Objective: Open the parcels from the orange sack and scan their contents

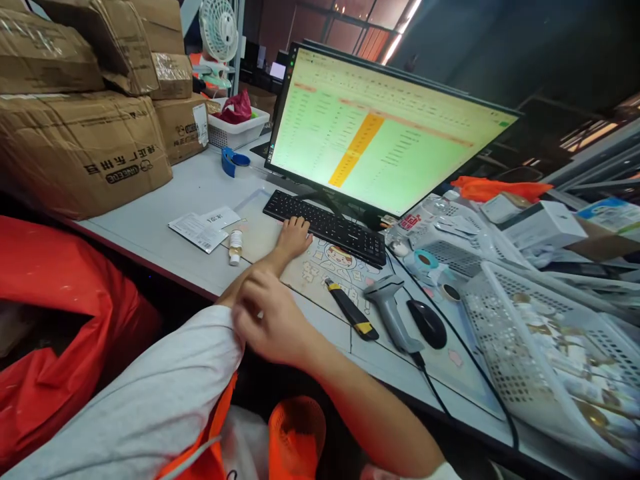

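Note:
My left hand rests at the left end of a black keyboard, fingers lying on the keys and holding nothing. Its forearm runs back to a grey sleeve. My right hand reaches across from the lower right and lies on the left arm at the sleeve's hem, fingers curled and slightly smeared, seemingly pinching the cloth. Behind the keyboard a monitor shows a green and orange spreadsheet.
On the desk mat lie a yellow-black utility knife, a grey barcode scanner and a black mouse. A small bottle and papers sit left. Cardboard boxes stack far left; white baskets fill the right.

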A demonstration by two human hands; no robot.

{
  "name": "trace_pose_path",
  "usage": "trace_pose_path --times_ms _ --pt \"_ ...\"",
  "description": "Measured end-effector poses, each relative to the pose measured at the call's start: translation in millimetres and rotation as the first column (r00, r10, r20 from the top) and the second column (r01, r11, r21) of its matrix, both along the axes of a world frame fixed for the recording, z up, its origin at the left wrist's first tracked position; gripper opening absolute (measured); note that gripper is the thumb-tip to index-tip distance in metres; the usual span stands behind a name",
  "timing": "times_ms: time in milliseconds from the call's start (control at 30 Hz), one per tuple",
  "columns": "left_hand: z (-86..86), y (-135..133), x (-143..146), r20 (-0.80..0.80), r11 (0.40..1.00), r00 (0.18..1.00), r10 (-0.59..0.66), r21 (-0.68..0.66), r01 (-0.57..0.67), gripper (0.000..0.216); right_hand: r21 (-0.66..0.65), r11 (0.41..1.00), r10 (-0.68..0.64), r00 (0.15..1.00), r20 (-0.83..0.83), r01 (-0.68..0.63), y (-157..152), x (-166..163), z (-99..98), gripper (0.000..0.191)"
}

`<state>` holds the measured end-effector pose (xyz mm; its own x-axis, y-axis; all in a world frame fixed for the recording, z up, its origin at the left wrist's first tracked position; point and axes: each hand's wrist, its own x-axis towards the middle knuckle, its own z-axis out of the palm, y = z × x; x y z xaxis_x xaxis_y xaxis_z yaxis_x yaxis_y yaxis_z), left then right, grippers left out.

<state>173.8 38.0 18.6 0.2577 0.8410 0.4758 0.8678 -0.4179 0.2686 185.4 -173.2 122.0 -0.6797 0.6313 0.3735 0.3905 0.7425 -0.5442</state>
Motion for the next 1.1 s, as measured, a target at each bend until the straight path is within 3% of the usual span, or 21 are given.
trace_pose_path --times_ms 67,100,233,400,533,567,600,667,733,767,833,867,900,967,1000,1033,1100 --pt "-1.4 1 0 0.002 1.000 1.000 -0.001 -0.001 0.001 0.030 -0.001 0.994 0.105 0.994 0.016 -0.105 -13 -7 9.3 0.008" --pt "-1.9 1 0 0.003 1.000 1.000 -0.003 -0.001 0.003 0.031 -0.006 0.997 0.075 0.996 0.051 -0.075 -14 -11 12.2 0.008" --pt "-2.0 -2 -1 0.001 1.000 1.000 -0.010 -0.005 0.010 0.031 -0.045 0.971 -0.218 0.948 0.234 0.235 -2 -20 16.0 0.015" --pt "0.5 -4 -1 0.007 1.000 1.000 -0.007 -0.012 0.008 0.031 -0.068 0.998 0.008 0.984 0.180 0.004 -10 -22 23.3 0.017" --pt "2.4 -8 -3 0.014 1.000 1.000 -0.006 -0.006 0.006 0.031 -0.030 0.957 -0.272 0.926 0.263 0.289 -4 -20 21.6 0.016" --pt "2.7 -9 -4 0.017 1.000 1.000 -0.004 -0.009 0.004 0.031 -0.024 0.951 -0.292 0.919 0.264 0.309 -8 -21 21.6 0.016" --pt "3.1 -10 -4 0.021 1.000 1.000 -0.002 -0.013 0.002 0.030 -0.041 0.964 -0.247 0.937 0.248 0.265 -14 -21 23.0 0.017" --pt "6.1 -13 -3 0.029 1.000 1.000 0.001 -0.019 0.000 0.030 -0.104 0.993 -0.028 0.986 0.162 0.046 -34 -19 30.3 0.018" --pt "14.6 -17 -2 0.037 1.000 0.999 -0.008 -0.010 0.008 0.028 -0.152 0.981 0.134 0.989 0.066 -0.123 -49 -3 40.9 0.016" --pt "21.6 -21 -4 0.043 1.000 0.999 -0.018 0.002 0.018 0.027 -0.141 0.984 0.116 0.993 0.033 -0.110 -51 12 45.3 0.013" --pt "40.1 -32 -13 0.061 0.998 0.997 -0.041 0.040 0.039 0.027 -0.058 0.988 -0.145 0.989 0.011 0.145 -43 61 48.0 0.009" --pt "50.5 -39 -23 0.067 0.998 0.997 -0.044 0.056 0.040 0.027 0.007 0.937 -0.350 0.937 0.009 0.350 -34 93 45.3 0.011" --pt "60.3 -47 -37 0.073 0.997 0.997 -0.033 0.068 0.028 0.029 0.059 0.837 -0.546 0.836 0.044 0.544 -24 128 39.7 0.014" --pt "74.9 -64 -74 0.020 0.998 0.999 0.050 0.038 -0.050 0.033 0.129 0.570 -0.818 0.546 0.184 0.811 -6 196 21.3 0.021" --pt "78.2 -73 -95 -0.025 0.992 0.991 0.128 0.002 -0.128 0.037 0.161 0.460 -0.872 0.410 0.268 0.873 0 225 9.8 0.025" --pt "78.5 -82 -115 -0.071 0.973 0.972 0.226 -0.042 -0.229 0.042 0.183 0.387 -0.889 0.313 0.333 0.904 4 248 -2.2 0.031" --pt "70.6 -97 -149 -0.195 0.910 0.915 0.352 -0.157 -0.384 0.053 0.195 0.332 -0.869 0.218 0.444 0.923 6 273 -23.9 0.046"
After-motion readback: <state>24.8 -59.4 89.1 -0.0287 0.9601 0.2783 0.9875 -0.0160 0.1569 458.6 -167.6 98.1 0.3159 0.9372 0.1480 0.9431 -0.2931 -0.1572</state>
